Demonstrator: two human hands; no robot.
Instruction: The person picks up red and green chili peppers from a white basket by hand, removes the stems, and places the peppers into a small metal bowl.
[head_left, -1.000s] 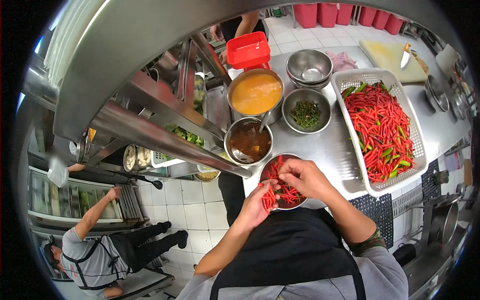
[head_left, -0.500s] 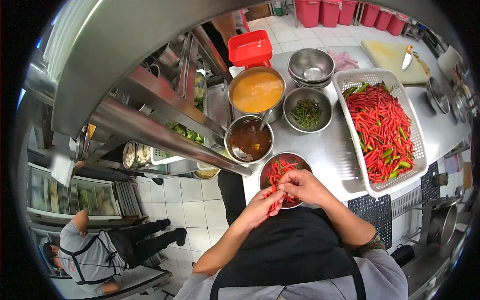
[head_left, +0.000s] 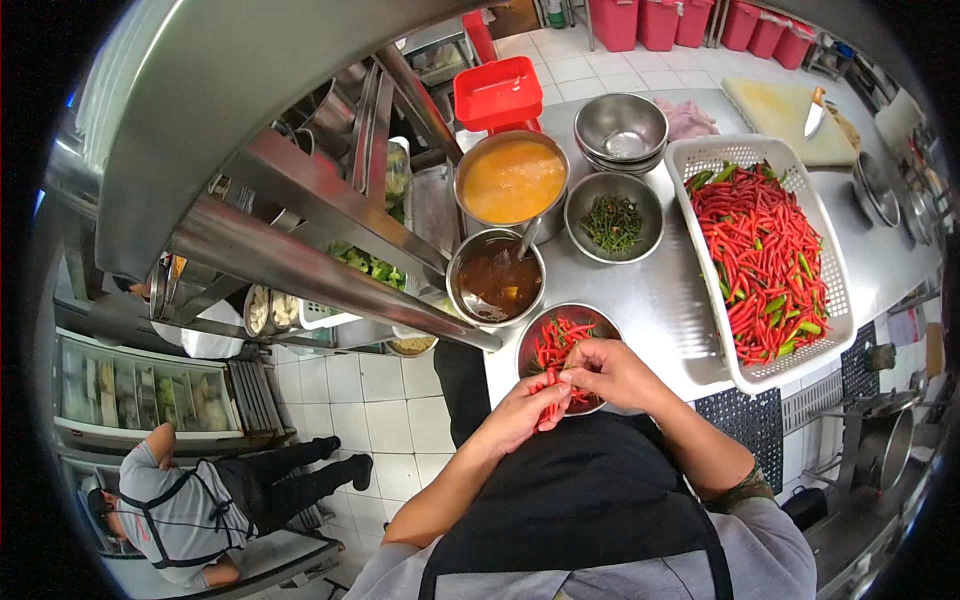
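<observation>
My left hand (head_left: 518, 412) holds a small bunch of red chilies (head_left: 550, 398) at the near rim of a steel bowl (head_left: 596, 321) that has red chilies in it. My right hand (head_left: 610, 371) meets it from the right, fingertips pinching the top of one chili in that bunch. Both hands hover over the bowl's near edge, close to my black apron. To the right stands a white plastic basket (head_left: 740, 155) filled with red and some green chilies. A steel bowl of green chili stems (head_left: 612, 219) sits behind.
A pot of orange sauce (head_left: 511, 182), a pot of brown liquid (head_left: 497, 279) with a ladle, stacked empty steel bowls (head_left: 620, 127), a red tub (head_left: 497, 92), and a cutting board with a knife (head_left: 814, 113) share the steel counter. A steel shelf rail (head_left: 300, 265) runs at the left. Another person (head_left: 180, 510) crouches on the tiled floor below.
My hands have drawn together and slightly nearer my body, the right fingers closing on a chili in the left-hand bunch. The person at the far end has left view.
</observation>
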